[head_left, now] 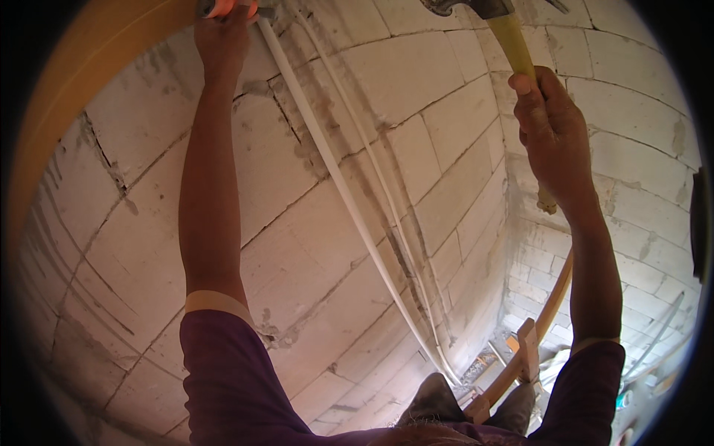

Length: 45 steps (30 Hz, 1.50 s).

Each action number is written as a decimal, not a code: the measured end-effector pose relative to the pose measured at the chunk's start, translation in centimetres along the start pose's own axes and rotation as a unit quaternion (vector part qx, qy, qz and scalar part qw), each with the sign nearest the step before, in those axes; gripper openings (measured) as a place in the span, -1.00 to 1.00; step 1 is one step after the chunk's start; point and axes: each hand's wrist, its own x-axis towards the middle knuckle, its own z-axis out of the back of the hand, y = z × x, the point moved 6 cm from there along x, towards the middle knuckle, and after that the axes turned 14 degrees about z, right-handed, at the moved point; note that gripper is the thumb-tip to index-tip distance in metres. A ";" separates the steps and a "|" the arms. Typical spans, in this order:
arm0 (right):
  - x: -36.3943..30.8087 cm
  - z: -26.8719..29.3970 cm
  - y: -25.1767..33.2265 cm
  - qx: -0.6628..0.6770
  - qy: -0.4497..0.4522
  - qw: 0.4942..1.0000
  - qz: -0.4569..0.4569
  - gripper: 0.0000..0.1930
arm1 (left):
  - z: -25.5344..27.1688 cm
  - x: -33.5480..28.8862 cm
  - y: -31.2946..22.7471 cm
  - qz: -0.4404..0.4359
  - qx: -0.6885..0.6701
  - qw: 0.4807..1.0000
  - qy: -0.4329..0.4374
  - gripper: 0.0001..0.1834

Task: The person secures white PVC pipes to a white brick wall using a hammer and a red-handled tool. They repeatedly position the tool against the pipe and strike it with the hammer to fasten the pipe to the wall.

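My right hand (552, 130), raised at the upper right, is closed around the yellow handle of a claw hammer (513, 43). The hammer's dark metal head reaches the top edge of the picture, and the butt of the handle sticks out below my palm. At the upper left my left hand (225, 37) is stretched up against the wall, its fingers wrapped round a tool with an orange-red grip (219, 7). A short grey metal piece shows beside those fingers; the tool's exact kind is cut off by the frame. A white pipe (327, 152) runs down the wall close to this hand.
The wall of pale blocks (282, 215) has a chased groove with a thin conduit (383, 182) in it. A tan beam (97, 56) curves along the upper left. Below me are a wooden support (528, 348) and rubble on the floor (483, 368).
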 end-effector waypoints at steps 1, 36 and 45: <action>-0.1 -0.1 -0.1 0.004 -0.005 1.000 -0.003 -0.65 | 0.0 0.1 0.2 -0.001 -0.013 1.000 -0.009 -0.85; 11.3 -11.4 9.7 -0.123 0.040 0.922 0.364 -0.84 | -0.8 0.9 0.5 -0.100 0.218 0.958 -0.157 -0.68; 12.0 -12.6 10.7 -0.179 0.046 0.913 0.364 -0.86 | -1.8 0.7 -0.7 -0.144 0.249 0.945 -0.157 -0.69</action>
